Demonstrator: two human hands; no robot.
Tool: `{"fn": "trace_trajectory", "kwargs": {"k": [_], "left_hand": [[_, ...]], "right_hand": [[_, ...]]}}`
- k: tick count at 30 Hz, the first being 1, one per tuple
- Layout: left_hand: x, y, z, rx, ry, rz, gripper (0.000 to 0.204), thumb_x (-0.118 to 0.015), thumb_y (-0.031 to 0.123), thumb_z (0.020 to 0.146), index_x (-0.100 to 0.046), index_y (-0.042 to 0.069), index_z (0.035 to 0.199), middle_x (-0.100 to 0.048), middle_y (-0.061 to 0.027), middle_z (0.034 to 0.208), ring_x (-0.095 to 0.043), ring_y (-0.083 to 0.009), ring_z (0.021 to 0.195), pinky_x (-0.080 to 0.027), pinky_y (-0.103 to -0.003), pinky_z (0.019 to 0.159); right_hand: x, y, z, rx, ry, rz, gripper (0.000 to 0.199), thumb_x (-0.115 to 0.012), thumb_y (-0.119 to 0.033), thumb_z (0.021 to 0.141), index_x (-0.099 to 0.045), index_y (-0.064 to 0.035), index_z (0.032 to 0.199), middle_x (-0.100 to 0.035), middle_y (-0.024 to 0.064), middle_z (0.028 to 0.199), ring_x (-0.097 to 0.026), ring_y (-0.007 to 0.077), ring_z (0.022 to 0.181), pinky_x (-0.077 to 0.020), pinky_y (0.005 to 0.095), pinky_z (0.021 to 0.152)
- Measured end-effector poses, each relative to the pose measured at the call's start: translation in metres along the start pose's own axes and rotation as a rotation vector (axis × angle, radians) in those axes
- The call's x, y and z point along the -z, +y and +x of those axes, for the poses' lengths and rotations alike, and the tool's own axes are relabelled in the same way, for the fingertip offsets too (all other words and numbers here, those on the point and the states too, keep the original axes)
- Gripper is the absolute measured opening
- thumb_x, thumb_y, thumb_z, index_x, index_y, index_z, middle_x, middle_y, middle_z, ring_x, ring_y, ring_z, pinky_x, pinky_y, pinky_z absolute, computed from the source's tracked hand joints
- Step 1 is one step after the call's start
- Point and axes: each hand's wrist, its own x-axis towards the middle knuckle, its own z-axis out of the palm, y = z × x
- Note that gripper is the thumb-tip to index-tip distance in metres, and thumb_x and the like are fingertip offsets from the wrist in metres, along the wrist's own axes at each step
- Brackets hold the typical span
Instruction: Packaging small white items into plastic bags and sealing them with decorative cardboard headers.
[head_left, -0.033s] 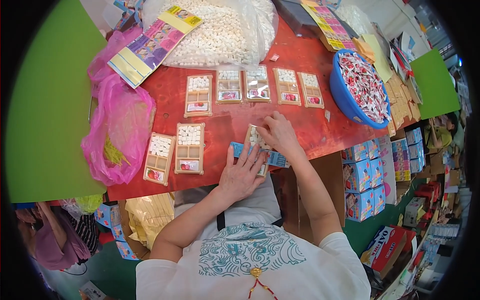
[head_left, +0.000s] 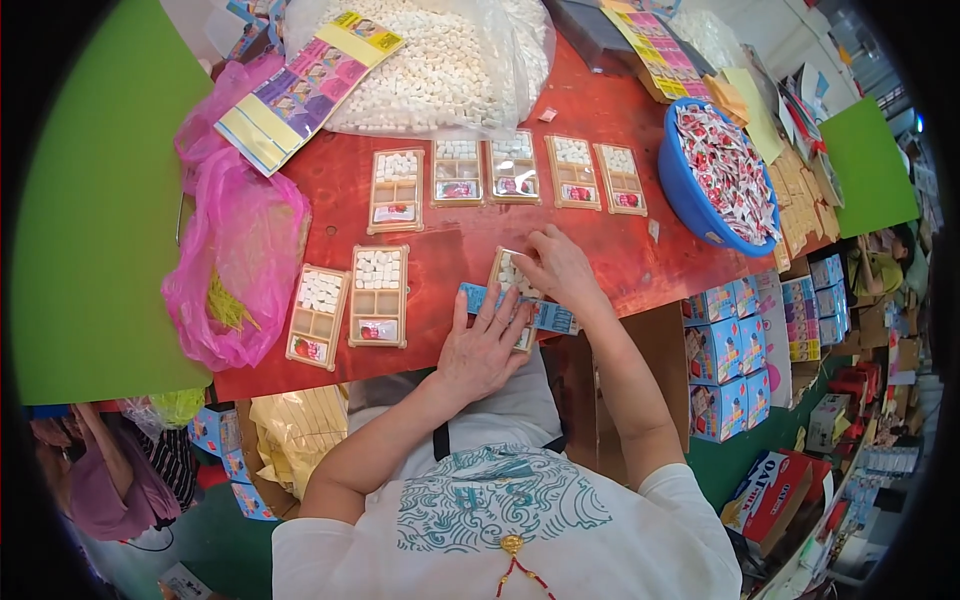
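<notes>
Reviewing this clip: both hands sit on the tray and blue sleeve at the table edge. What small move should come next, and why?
Probably slide the tray further into the blue sleeve: the right hand rests on the tray, the left hand pins the sleeve, and the tray's top end still protrudes.

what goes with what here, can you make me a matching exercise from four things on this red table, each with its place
Things:
1. blue bowl of wrapped sweets
2. pink plastic bag
3. clear bag of white pieces
4. blue carton sleeve

Places:
A. far edge of the table, middle
B. near edge, under the hands
C. table's left end
D. table's right end

Pairs: 1-D, 2-C, 3-A, 4-B
</notes>
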Motion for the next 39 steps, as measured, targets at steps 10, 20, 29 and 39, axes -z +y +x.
{"fn": "trace_trajectory", "kwargs": {"k": [10, 20, 29, 39], "left_hand": [[-0.001, -0.002, -0.007, -0.069, 0.018, 0.042, 0.073, -0.061, 0.048, 0.079, -0.042, 0.008, 0.138, -0.031, -0.0143, 0.148, -0.022, -0.0334, 0.139, -0.017, -0.063, 0.105], [0.000, 0.003, -0.009, 0.027, 0.195, -0.213, 0.062, -0.057, 0.023, 0.086, -0.036, -0.001, 0.139, -0.032, -0.0180, 0.146, -0.026, -0.0330, 0.138, -0.020, -0.055, 0.109], [0.012, 0.000, 0.000, 0.490, 0.251, -1.059, 0.054, -0.049, 0.002, 0.087, -0.036, -0.001, 0.139, -0.053, -0.0184, 0.125, -0.054, -0.0243, 0.113, -0.042, -0.035, 0.096], [0.011, -0.005, 0.000, 0.614, 0.048, -1.708, 0.042, -0.051, -0.004, 0.083, -0.049, -0.004, 0.125, -0.062, -0.0121, 0.112, -0.061, -0.0166, 0.101, -0.050, -0.031, 0.089]], "right_hand": [[0.001, 0.025, 0.002, -0.335, -0.414, 0.795, 0.030, -0.069, -0.017, 0.076, -0.062, 0.0026, 0.097, -0.063, 0.0103, 0.086, -0.060, 0.0179, 0.081, -0.0475, 0.0308, 0.074], [0.008, 0.014, -0.020, -0.349, -0.361, 1.247, 0.021, -0.065, -0.002, 0.080, -0.060, -0.0004, 0.101, -0.064, 0.0044, 0.088, -0.060, 0.0106, 0.081, -0.0473, 0.0253, 0.072], [0.012, 0.002, -0.033, -0.254, -0.271, 1.388, 0.021, -0.065, -0.002, 0.081, -0.060, -0.0015, 0.101, -0.064, 0.0018, 0.093, -0.060, 0.0084, 0.086, -0.0468, 0.0233, 0.077], [0.025, -0.007, -0.032, -0.164, -0.436, 1.222, 0.023, -0.065, -0.003, 0.080, -0.060, -0.0009, 0.103, -0.064, 0.0013, 0.094, -0.059, 0.0087, 0.089, -0.0457, 0.0240, 0.080]]}}
